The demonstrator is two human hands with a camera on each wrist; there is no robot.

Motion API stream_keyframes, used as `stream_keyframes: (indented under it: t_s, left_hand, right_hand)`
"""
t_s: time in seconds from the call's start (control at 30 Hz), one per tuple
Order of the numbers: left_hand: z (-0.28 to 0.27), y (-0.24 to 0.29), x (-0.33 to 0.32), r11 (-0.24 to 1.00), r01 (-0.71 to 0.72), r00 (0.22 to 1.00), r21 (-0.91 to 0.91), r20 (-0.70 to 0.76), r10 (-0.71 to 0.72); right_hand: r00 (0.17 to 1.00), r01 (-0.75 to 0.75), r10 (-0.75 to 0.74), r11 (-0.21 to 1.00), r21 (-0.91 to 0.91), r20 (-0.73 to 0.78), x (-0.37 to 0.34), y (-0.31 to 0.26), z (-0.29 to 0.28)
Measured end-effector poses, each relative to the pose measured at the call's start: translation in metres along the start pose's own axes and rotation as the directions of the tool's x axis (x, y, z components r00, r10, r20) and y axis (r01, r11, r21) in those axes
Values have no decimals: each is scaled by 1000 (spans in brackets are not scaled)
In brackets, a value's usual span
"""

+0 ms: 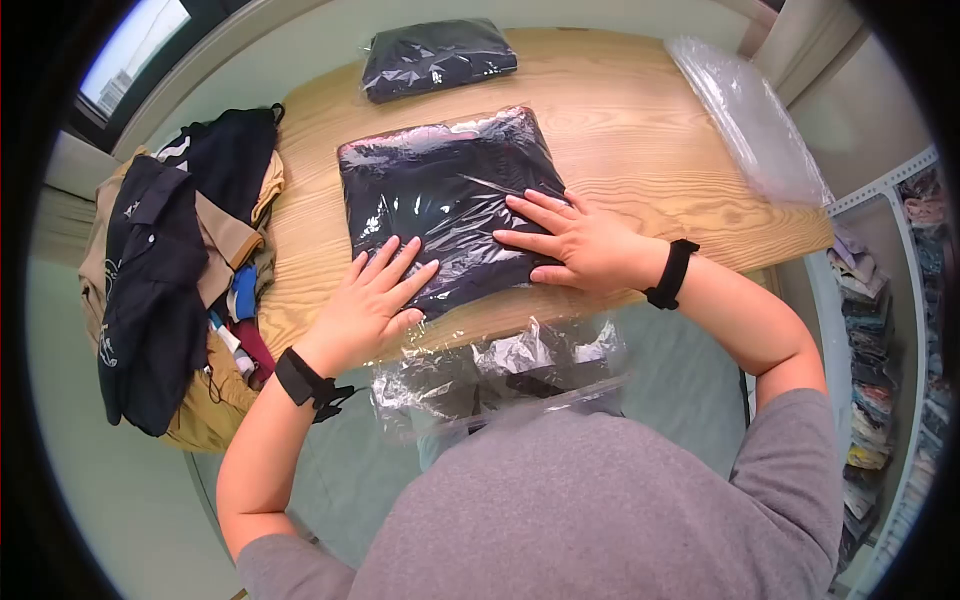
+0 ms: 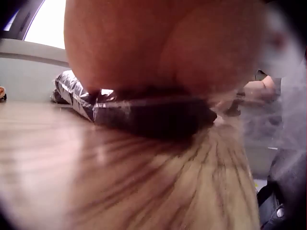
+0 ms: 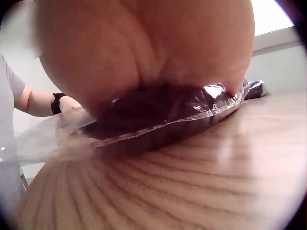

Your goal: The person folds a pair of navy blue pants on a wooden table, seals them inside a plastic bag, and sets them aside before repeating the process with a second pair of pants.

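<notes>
A dark folded garment in a clear plastic bag (image 1: 450, 190) lies flat on the wooden table, its shiny film wrinkled. My left hand (image 1: 372, 300) rests on its near left corner with the fingers straight and spread. On its right side my right hand (image 1: 580, 243) lies with the fingers extended across the film. The bag's loose clear end (image 1: 500, 375) hangs over the table's front edge, toward my body. Both wrist views show the palm over the bagged garment (image 2: 144, 115), and in the right wrist view the bag's seam (image 3: 158, 127) runs along its side.
Another bagged dark garment (image 1: 440, 58) lies at the back of the table (image 1: 610, 110). A heap of loose clothes (image 1: 160, 280) sits at the left end. A stack of clear plastic bags (image 1: 750, 120) is at the back right. Shelves with packed garments (image 1: 870, 380) stand on the right.
</notes>
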State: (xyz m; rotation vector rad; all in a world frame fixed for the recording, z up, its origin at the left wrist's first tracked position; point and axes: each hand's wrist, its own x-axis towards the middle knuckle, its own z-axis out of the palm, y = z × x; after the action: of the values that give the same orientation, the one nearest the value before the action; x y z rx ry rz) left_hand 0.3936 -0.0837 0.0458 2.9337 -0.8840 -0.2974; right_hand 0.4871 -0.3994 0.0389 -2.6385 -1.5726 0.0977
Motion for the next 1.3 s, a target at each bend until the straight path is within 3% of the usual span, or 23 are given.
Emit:
stream_keyframes:
  t_s: [0.33, 0.4, 0.5, 0.53, 0.63, 0.83, 0.93, 0.97, 1.03, 1.1, 1.13, 1.17, 1.2, 1.23, 1.27, 1.3]
  left_hand:
    - [1, -5, -7, 993, -36, 998, -111, -56, 30]
    - [3, -11, -22, 960, -54, 973, -274, -231, -11]
    - [3, -6, -61, 967, -45, 945, -251, -326, -40]
    - [5, 0, -71, 986, -27, 938, -164, -344, -32]
    - [24, 7, -86, 996, -13, 946, -90, -323, -17]
    - [38, 10, -72, 993, -37, 909, -108, -418, -12]
    - [39, 9, -69, 989, -124, 870, -75, -488, 72]
    - [40, 9, -69, 970, -154, 863, -187, -503, 40]
    - [42, 11, -71, 937, -179, 861, -301, -509, 1]
    - [45, 14, -73, 797, -153, 867, -585, -466, -175]
    - [48, 19, -73, 723, -141, 839, -676, -469, -275]
    - [50, 24, -73, 722, -139, 840, -678, -467, -276]
    - [52, 29, -72, 564, -98, 811, -820, -394, -433]
    - [53, 33, -70, 375, -71, 772, -924, -289, -566]
    - [57, 35, -67, 374, -71, 774, -925, -287, -564]
    - [62, 37, -63, 287, -108, 716, -952, -275, -642]
  right_hand:
    - [1000, -11, 15, 987, 158, -19, -8, -1, -4]
    - [992, -16, 48, 965, 261, -118, -21, 2, -6]
    - [974, -39, 93, 968, 249, -207, -57, 4, -7]
    - [967, -82, 137, 965, 248, -216, -67, -4, -10]
    - [955, -111, 152, 980, 167, -254, -83, -10, 15]
    - [929, -4, 82, 977, 211, -361, -76, -20, 27]
    - [913, 7, 171, 902, 432, -370, -77, -16, 32]
    - [914, 7, 170, 901, 433, -369, -79, -12, 35]
    - [903, 44, 257, 742, 669, -344, -84, -6, 42]
    - [887, 53, 294, 699, 713, -355, -85, -13, 41]
    - [864, 39, 393, 568, 822, -313, -86, -19, 38]
    - [837, 33, 483, 421, 906, -255, -86, -24, 37]
    - [837, 32, 484, 420, 907, -254, -84, -26, 38]
    - [780, 48, 552, 417, 908, -295, -82, -29, 39]
    - [714, 63, 616, 416, 907, -332, -80, -32, 41]
    - [713, 59, 619, 416, 908, -330, -76, -37, 44]
